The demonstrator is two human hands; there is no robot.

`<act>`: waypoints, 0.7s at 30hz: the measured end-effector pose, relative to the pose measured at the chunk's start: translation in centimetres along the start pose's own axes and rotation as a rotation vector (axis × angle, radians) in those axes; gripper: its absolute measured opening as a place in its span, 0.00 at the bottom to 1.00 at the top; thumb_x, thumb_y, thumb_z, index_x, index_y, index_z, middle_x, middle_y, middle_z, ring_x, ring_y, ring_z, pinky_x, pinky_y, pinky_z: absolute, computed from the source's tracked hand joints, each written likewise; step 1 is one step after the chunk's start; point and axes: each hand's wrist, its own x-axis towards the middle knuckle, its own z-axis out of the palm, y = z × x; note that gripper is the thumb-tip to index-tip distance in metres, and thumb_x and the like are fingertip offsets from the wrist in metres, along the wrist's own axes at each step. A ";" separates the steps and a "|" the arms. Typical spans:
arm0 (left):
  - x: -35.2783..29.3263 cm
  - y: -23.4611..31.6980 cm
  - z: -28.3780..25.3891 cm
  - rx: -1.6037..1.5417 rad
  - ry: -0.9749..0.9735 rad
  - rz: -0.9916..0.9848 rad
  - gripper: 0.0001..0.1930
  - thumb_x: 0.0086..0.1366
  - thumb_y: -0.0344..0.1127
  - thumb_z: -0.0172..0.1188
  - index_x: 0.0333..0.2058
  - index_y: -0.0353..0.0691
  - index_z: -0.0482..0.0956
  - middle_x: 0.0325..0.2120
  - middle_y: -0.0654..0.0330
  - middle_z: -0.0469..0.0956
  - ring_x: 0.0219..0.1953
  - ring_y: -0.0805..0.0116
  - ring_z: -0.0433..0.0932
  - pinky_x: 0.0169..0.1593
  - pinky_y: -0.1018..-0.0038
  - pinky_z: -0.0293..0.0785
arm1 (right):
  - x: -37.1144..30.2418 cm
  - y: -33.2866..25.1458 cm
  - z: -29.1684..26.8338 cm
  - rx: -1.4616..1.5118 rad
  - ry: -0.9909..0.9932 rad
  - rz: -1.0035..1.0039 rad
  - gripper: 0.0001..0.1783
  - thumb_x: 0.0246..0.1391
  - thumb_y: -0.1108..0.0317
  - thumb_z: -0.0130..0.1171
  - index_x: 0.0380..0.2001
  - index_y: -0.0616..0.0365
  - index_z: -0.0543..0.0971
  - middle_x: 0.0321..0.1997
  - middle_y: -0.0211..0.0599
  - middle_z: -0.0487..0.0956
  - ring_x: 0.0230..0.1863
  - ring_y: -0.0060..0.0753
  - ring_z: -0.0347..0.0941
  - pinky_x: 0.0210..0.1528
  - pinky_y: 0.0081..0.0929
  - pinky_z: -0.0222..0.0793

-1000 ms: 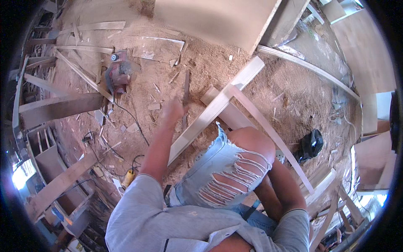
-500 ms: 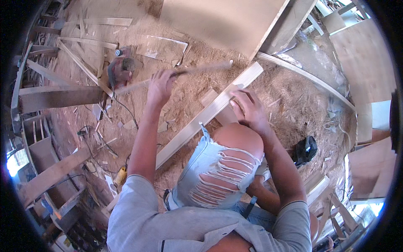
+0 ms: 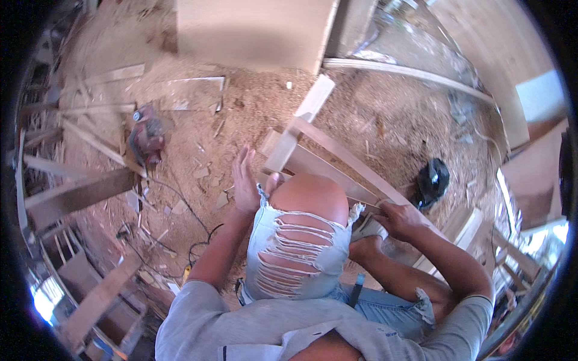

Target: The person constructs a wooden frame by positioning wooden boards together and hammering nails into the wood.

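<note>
Sawdust-covered floor [image 3: 385,120] across the whole view, littered with offcuts; large pale board panel [image 3: 253,30] at 12 o'clock, stacked timber frames [image 3: 78,198] at 9 o'clock. Angled wooden frame [image 3: 337,159] of light slats just above centre, pinned under bare knee [image 3: 310,195] in torn denim. Red power tool [image 3: 147,135] with trailing cord at 10 o'clock; black object [image 3: 432,180] at 3 o'clock. Left hand [image 3: 245,180] now empty, fingers flat and together, resting against knee and slat end; long thin stick held half a second ago gone from grasp, indicating a completed stroke or release. Right hand [image 3: 400,219] at 4 o'clock, clenched on frame's lower rail.
</note>
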 end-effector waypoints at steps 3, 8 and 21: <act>-6.5 -6.2 2.8 0.255 -0.266 -0.013 0.44 0.61 0.38 0.72 0.72 0.34 0.60 0.64 0.40 0.73 0.63 0.40 0.75 0.67 0.46 0.68 | -4.4 4.2 2.3 -0.115 -0.034 0.079 0.19 0.68 0.49 0.61 0.48 0.51 0.77 0.39 0.50 0.84 0.43 0.63 0.82 0.46 0.60 0.76; -5.3 -3.1 4.3 0.195 -0.240 -0.054 0.45 0.60 0.41 0.72 0.72 0.33 0.61 0.58 0.39 0.78 0.54 0.37 0.81 0.54 0.50 0.80 | -7.5 5.4 4.2 -0.060 0.149 0.124 0.20 0.69 0.49 0.59 0.53 0.50 0.74 0.43 0.49 0.84 0.41 0.63 0.83 0.42 0.58 0.79; -4.5 -4.9 3.8 0.363 -0.430 -0.358 0.44 0.56 0.48 0.78 0.61 0.25 0.67 0.51 0.33 0.81 0.50 0.32 0.82 0.53 0.47 0.80 | 5.8 6.9 18.3 -0.032 0.707 -0.098 0.14 0.64 0.62 0.66 0.51 0.49 0.82 0.42 0.38 0.80 0.42 0.49 0.83 0.40 0.48 0.82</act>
